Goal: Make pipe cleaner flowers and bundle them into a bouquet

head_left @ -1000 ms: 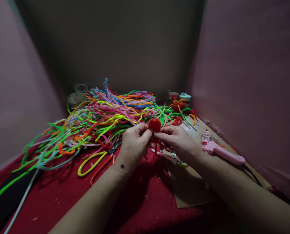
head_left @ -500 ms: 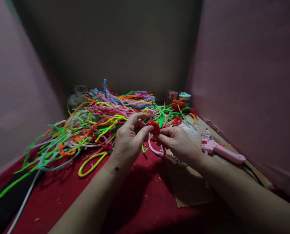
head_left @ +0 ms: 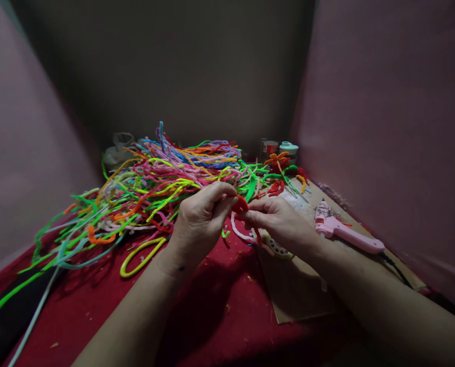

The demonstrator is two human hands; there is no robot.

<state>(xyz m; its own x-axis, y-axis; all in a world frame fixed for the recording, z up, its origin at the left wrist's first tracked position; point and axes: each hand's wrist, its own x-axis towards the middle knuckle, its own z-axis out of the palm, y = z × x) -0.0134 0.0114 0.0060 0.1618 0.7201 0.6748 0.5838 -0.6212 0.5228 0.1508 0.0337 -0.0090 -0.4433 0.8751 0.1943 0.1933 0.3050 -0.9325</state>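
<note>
A red pipe cleaner (head_left: pixel 242 205), bent into a small rounded shape, is held between my two hands above the red cloth. My left hand (head_left: pixel 204 214) pinches it from the left with thumb and forefinger, which hide part of it. From the right, the fingertips of my right hand (head_left: pixel 275 218) grip its other side. A red tail hangs below my right fingers. Just under the hands lies a pale pink pipe cleaner (head_left: pixel 239 233) in a curve.
A big heap of colourful pipe cleaners (head_left: pixel 185 173) spreads behind and left. Yellow-handled scissors (head_left: pixel 141 259) lie left of my wrist. At right, a pink glue gun (head_left: pixel 346 234) rests on cardboard (head_left: pixel 296 298). An orange pipe-cleaner flower (head_left: pixel 277 159) and jars (head_left: pixel 288 149) stand behind.
My left hand has rolled slightly and its fingers have closed further over the red pipe cleaner, so less of it shows. The view has shifted a little.
</note>
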